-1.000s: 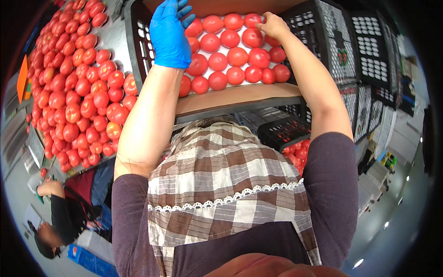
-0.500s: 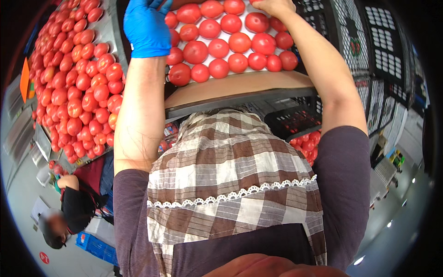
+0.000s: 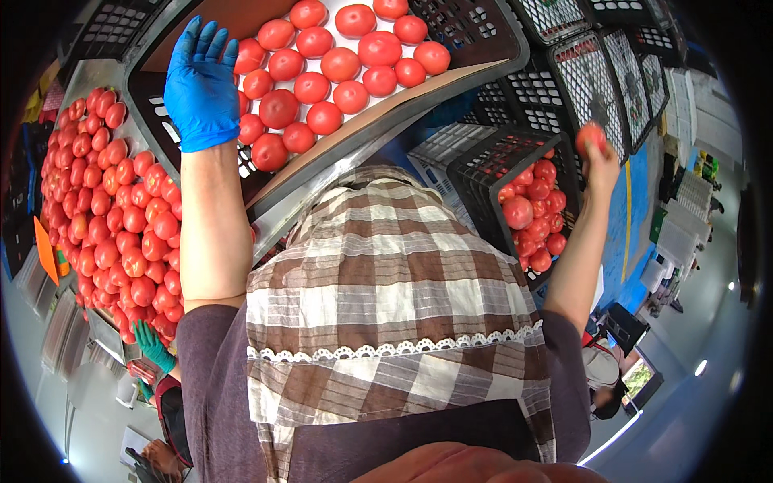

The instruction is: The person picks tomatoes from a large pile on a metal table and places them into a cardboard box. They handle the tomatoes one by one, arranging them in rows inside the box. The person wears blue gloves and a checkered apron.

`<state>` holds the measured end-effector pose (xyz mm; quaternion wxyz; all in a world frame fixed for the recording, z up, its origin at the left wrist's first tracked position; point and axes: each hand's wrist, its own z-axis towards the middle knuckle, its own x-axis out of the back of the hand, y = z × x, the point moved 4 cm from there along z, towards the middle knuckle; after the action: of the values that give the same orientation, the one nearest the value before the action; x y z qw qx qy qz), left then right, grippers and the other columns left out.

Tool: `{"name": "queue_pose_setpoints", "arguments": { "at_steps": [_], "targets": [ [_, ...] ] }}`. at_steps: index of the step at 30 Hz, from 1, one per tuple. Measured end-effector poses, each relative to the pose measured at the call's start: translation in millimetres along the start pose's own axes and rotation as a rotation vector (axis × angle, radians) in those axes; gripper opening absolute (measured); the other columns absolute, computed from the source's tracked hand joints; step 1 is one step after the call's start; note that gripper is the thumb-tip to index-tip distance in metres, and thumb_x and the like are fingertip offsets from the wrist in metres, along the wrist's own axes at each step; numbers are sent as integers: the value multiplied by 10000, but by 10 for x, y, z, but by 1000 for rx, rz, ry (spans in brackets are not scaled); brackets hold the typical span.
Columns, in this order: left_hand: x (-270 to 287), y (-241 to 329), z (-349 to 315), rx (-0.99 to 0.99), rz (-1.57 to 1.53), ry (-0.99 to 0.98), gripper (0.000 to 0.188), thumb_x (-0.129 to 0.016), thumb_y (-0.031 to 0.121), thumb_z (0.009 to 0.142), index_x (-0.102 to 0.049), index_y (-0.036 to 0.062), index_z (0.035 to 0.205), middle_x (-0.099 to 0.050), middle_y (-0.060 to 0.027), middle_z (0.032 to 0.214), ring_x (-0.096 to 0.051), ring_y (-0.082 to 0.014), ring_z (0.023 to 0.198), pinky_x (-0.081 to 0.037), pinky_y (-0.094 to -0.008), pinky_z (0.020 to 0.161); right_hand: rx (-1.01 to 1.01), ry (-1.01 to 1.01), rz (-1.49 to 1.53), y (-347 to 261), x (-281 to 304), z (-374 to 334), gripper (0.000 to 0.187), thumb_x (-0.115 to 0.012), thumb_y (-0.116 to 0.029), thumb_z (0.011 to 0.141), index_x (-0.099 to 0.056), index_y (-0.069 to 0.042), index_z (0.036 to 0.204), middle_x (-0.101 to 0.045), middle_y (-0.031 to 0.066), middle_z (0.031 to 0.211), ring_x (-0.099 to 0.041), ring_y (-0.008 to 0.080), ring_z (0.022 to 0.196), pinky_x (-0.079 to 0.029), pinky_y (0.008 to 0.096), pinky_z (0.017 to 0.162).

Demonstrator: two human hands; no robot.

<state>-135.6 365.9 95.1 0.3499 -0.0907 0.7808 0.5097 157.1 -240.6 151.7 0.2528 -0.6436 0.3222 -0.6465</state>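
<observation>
A red tomato sits in the bare fingers of my right hand, held out to the right beyond a black crate. My left hand, in a blue glove, has its fingers stretched out over the left side of a large black crate; it holds nothing. In that crate, tomatoes are spread in a single layer on a white liner, with brown cardboard along the near edge. The smaller black crate near my right forearm contains a heap of tomatoes.
A large pile of loose tomatoes covers the metal table on the left. There a co-worker's green-gloved hand touches its near edge. Black mesh crates stand stacked at the far right. An orange card stands beside the pile.
My right hand has moved from the far side of the tomato layer out to the right and now shows a tomato. The view has turned right, bringing the smaller crate into sight.
</observation>
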Motion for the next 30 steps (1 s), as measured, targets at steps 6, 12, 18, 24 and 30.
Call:
{"name": "queue_pose_setpoints", "arguments": {
  "at_steps": [6,12,18,24,30],
  "targets": [
    [32,-40,58,27,-5,-33,389,-494,258,1045,-605,30,1340,-635,-145,1307,-590,-287,1219,-440,-445,1106,-254,151,-531,2200,722,-190,600,-856,-378,711,-714,62,1094,-731,216,1088,-696,308,1048,-520,394,954],
    [201,-72,162,-13,-51,-75,390,-492,255,1047,-599,21,1339,-629,-164,1300,-596,-300,1198,-456,-449,1085,-193,326,-851,2050,507,-330,689,-832,-447,718,-675,18,1201,-681,254,1163,-626,403,1167,-492,441,1015],
    [479,59,346,-151,-100,1,365,-515,241,1039,-611,15,1310,-644,-162,1264,-613,-297,1162,-487,-446,1044,839,210,-310,-807,-725,-135,559,-808,-191,825,-606,10,1306,-567,178,1142,-605,231,853,-521,334,786],
    [469,131,341,-173,-78,43,372,-517,267,1044,-610,35,1319,-652,-141,1225,-632,-275,1079,-500,-420,1016,1224,-592,-396,-2691,-2736,-733,427,-735,-268,870,-650,-127,1264,-695,107,1105,-687,237,941,-540,372,835],
    [160,90,72,-169,-4,130,324,-595,310,1021,-653,83,1245,-665,-8,995,-624,-105,840,-526,-251,733,1180,-853,-1195,-2584,-4158,-735,593,-743,-337,845,-540,-99,1349,-607,190,1311,-613,359,1214,-521,489,982]
  ]
}}
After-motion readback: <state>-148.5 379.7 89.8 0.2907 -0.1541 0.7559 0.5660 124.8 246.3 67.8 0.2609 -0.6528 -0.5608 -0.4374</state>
